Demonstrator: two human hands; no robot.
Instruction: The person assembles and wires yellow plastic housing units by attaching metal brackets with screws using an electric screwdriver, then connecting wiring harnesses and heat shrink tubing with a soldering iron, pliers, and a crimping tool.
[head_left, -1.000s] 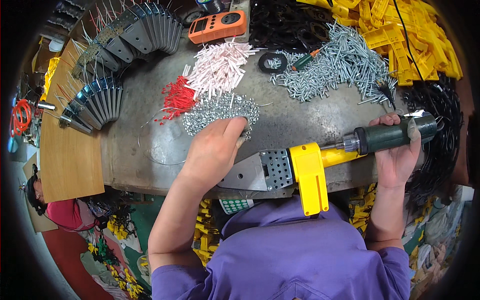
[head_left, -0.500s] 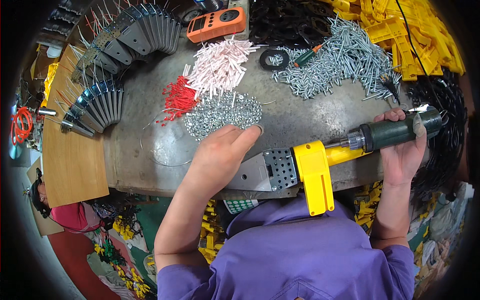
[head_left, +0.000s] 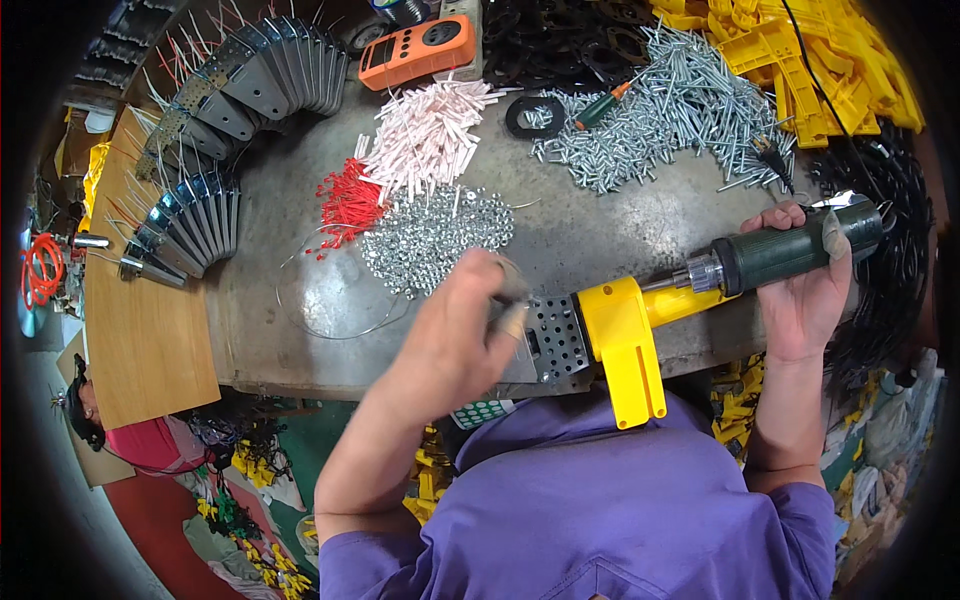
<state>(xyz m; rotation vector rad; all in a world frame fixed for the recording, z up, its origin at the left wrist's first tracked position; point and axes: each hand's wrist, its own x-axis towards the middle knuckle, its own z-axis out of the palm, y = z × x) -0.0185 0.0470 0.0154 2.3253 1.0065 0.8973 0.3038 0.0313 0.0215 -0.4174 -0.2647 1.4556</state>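
My right hand (head_left: 805, 310) is closed around a dark green electric screwdriver (head_left: 800, 247). The driver's silver chuck points left, with its bit at the yellow plastic handle (head_left: 620, 335). Joined to that handle's left side is a grey metal piece with a perforated end (head_left: 560, 338). My left hand (head_left: 450, 340) is bent over the metal piece, left of the holes. Its fingers are smeared by motion, and whatever they may hold cannot be made out. Just beyond it lies a pile of small silver nuts (head_left: 430, 240).
Red caps (head_left: 348, 205) and pale pink sleeves (head_left: 425, 135) are heaped behind the nuts. Silver screws (head_left: 660, 120) and yellow plastic parts (head_left: 800, 70) fill the far right. An orange meter (head_left: 415, 50) stands at the back. Wired metal plates (head_left: 245, 85) are lined up at left.
My left hand has moved right, its fingers now close to the perforated end. The right hand still grips the screwdriver against the yellow handle. The whole view has shifted slightly.
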